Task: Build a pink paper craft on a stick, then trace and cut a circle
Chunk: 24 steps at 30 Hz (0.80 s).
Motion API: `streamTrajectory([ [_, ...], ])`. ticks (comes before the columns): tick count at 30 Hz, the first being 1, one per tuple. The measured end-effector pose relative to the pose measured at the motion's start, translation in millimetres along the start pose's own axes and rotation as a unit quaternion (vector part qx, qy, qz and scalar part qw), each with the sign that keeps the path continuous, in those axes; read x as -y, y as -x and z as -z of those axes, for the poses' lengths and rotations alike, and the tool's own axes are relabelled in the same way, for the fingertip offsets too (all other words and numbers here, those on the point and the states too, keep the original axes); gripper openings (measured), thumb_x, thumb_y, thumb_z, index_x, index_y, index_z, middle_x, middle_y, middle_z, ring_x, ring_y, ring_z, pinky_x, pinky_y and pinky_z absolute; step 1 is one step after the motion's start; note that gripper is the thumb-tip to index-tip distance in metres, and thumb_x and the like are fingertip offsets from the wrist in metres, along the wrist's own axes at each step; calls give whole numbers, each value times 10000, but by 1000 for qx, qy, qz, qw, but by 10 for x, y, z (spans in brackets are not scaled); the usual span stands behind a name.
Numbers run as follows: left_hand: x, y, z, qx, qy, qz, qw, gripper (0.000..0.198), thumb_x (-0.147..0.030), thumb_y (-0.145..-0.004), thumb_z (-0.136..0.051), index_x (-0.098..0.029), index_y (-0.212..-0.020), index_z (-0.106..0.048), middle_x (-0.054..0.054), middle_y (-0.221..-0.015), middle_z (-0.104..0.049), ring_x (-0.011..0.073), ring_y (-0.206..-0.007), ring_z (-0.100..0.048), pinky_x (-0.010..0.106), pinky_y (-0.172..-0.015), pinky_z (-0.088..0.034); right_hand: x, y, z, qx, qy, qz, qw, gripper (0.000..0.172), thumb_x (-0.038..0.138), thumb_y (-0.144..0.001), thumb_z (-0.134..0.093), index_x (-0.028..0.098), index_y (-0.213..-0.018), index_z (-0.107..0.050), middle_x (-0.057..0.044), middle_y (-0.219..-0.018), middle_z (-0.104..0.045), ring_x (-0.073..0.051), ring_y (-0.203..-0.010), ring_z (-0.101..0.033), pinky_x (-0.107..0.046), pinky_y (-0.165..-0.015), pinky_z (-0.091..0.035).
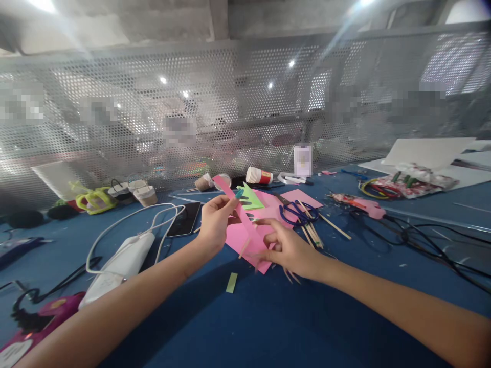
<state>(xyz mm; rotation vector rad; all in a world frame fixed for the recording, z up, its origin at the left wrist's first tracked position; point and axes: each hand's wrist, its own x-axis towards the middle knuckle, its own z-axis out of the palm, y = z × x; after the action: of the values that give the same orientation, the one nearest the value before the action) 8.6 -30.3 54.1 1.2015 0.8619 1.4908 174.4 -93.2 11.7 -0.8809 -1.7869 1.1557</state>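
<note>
My left hand point(215, 221) is closed, pinching a long strip of pink paper point(245, 221) near its upper part. A small teal thing point(239, 194) shows at the thumb tip; its kind I cannot make out. Beside the strip's lower end is my right hand point(286, 248), its thumb and fingers curved and apart, slightly blurred. Below both hands lie pink paper sheets point(238, 236) and a cut green paper piece point(251, 197). Dark-handled scissors point(297, 212) rest on the paper's right side, with several thin wooden sticks point(312, 232) by them.
A black phone point(184, 220) and a white power strip point(120, 266) with cable lie left. At right are a pink glue gun point(358, 204) and black cords. Stacked paper cups point(260, 175) lie behind, before a perforated metal screen point(230, 102). A green scrap point(231, 282) is in front.
</note>
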Motion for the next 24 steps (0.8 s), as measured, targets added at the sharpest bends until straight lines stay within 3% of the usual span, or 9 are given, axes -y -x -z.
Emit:
streamTrajectory([
  [3, -61, 17, -22, 0, -6, -24, 1000, 259, -290, -575, -780, -140, -594, -570, -33, -519, -566, 64, -431, -507, 175, -417, -456, -43, 8, -42, 19, -14, 4, 1000, 511, 419, -793, -666, 164, -1178, -449, -10, -685, -666, -181, -675, -682, -292, -648, -528],
  [9, -77, -48, -7, -8, -19, -26, 999, 243, -269, -597, -765, -147, -589, -555, -40, -510, -545, 66, -418, -501, 175, -405, -450, -46, 4, -36, -7, -61, -38, 997, 498, 436, -780, -668, 198, -1146, -430, -13, -737, -695, -126, -395, -600, -219, -365, -437],
  [17, -146, -205, 95, -56, 18, -48, 997, 211, -242, -632, -740, -156, -599, -550, -48, -522, -512, 59, -435, -488, 182, -430, -481, -91, -115, 79, -58, -121, -48, 990, 517, 428, -675, -756, 169, -1022, -473, -21, -667, -697, -149, -463, -637, -232, -400, -501],
  [21, -85, -328, 168, -77, 9, -51, 996, 196, -235, -682, -707, -156, -630, -536, -43, -536, -497, 64, -441, -488, 195, -449, -498, -32, -105, 166, -33, -152, -37, 987, 486, 410, -737, -713, 180, -1089, -470, -66, -819, -727, -139, -481, -649, -229, -401, -500],
  [24, 30, -393, 204, -103, -28, -28, 994, 146, -191, -718, -674, -147, -742, -537, -12, -639, -536, 79, -500, -532, 240, -533, -540, 39, -82, 203, -2, -185, -48, 982, 478, 386, -761, -694, 194, -1135, -465, -69, -865, -729, -102, -382, -588, -210, -332, -438],
])
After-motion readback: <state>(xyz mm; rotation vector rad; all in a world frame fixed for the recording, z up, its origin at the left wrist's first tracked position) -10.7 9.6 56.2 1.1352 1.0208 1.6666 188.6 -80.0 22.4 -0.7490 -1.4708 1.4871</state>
